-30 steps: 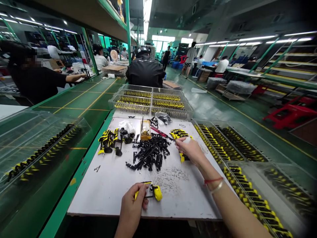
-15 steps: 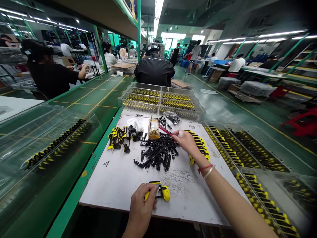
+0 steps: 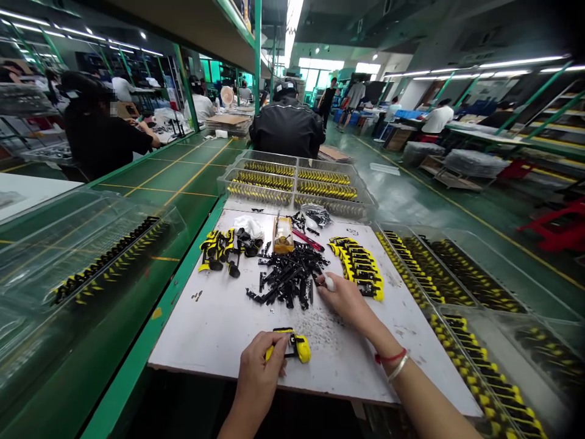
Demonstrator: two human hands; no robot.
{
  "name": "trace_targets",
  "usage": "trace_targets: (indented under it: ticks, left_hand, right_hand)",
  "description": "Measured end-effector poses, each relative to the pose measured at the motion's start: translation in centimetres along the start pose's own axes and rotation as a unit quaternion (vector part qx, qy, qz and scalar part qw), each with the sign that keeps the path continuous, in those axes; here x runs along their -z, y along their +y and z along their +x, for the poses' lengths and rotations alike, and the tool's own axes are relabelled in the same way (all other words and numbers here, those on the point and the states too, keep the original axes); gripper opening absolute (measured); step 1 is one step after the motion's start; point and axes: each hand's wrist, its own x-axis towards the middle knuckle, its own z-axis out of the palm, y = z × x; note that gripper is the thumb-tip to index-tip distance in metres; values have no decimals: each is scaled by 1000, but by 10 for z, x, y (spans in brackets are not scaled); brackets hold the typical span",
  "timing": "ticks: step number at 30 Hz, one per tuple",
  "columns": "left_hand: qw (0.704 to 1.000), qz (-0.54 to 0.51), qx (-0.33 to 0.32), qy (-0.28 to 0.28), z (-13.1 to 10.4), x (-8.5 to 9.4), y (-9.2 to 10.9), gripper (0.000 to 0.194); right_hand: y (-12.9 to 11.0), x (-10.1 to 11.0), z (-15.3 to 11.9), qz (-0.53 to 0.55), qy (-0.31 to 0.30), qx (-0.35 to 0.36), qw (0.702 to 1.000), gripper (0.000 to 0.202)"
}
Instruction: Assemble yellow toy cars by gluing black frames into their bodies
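My left hand (image 3: pixel 262 360) is closed on a yellow-and-black plastic part (image 3: pixel 301 349) near the board's front edge, its thumb lying over the part's left end. At the right side of a heap of small black plastic parts (image 3: pixel 292 274), my right hand (image 3: pixel 343 297) has its fingers pinched together; what they hold is too small to make out. A white cap-like piece (image 3: pixel 329 282) shows at its fingertips. To the right of the heap stands a curved row of yellow-and-black parts (image 3: pixel 359 262). A red-handled tool (image 3: pixel 308 240) lies behind the heap.
The white work board (image 3: pixel 205 332) also bears a small yellow box (image 3: pixel 283 236), more yellow-and-black pieces (image 3: pixel 217 250), a white cloth (image 3: pixel 248 227) and a plastic bag (image 3: pixel 316 214). Clear trays of parts stand behind (image 3: pixel 297 177), right (image 3: pixel 423 268) and left (image 3: pixel 109 262). A co-worker (image 3: pixel 287 125) sits ahead.
My right hand has come back from the red-handled tool towards me, to the near right side of the black heap. My left hand keeps its hold on the yellow-and-black part.
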Motion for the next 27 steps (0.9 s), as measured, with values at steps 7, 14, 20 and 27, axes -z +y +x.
trace_targets:
  ticks: [7,14,20,27]
  left_hand:
    - [1000,-15,12,-7,0,1,-1,32]
    - [1000,-6,-20,14,0,0,16,27]
    - [994,53,-95,-3,3,3,29,24]
    - [979,102,-174,20,-6,7,19,12]
  right_hand:
    - [5,24,-28,151,-65,-99,981,29]
    - [-11,21,-63,443,-181,-105,872,30]
    - [-35,11,-82,402,-256,-54,877,32]
    - [-38,8,-90,337,-246,-28,908,26]
